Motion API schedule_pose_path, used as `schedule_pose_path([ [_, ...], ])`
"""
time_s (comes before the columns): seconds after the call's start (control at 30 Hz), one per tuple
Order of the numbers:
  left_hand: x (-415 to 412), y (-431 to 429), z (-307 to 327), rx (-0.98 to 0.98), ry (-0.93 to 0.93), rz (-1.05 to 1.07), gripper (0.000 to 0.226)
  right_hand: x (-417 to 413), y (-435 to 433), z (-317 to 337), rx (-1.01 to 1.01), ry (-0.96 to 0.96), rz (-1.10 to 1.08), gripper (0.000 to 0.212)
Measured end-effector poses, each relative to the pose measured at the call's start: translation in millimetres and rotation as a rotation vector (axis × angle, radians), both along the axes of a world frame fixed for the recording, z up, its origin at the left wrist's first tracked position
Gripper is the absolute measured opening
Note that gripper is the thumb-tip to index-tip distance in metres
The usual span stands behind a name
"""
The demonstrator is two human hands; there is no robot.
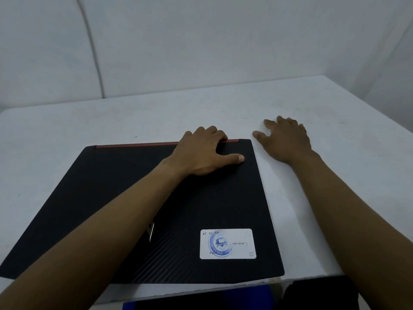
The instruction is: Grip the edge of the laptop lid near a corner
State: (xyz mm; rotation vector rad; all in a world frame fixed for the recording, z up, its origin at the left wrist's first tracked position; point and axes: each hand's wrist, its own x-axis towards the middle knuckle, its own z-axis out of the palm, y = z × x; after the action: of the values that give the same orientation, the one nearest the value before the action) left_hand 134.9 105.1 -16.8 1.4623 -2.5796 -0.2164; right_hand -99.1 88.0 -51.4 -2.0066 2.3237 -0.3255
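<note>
A closed black laptop [125,198] with a red strip along its far edge lies flat on the white table [156,117]. A white label [228,243] with a blue stamp and handwriting is stuck near its front right corner. My left hand [201,151] lies on the lid at the far right corner, with its fingers curled over the far edge and its thumb flat on the lid. Just right of that corner, my right hand [286,139] rests on the table, fingers spread, and holds nothing.
The table stands against a white wall [201,41] that runs behind and to the right. Its front edge [312,278] lies close to me, with dark and blue shapes [201,298] below it. The laptop's front corner overhangs that edge a little.
</note>
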Motion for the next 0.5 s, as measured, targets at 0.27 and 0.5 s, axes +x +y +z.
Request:
schedule_pose_path([
  [0.27, 45, 4, 13, 0.132, 0.142, 0.104, 0.056, 40, 13, 28, -0.201, -0.125, 0.029, 0.049],
  [0.5, 142, 17, 25, 0.09, 0.094, 0.198, 0.053, 119, 19, 53, -0.102, 0.003, 0.33, 0.055],
])
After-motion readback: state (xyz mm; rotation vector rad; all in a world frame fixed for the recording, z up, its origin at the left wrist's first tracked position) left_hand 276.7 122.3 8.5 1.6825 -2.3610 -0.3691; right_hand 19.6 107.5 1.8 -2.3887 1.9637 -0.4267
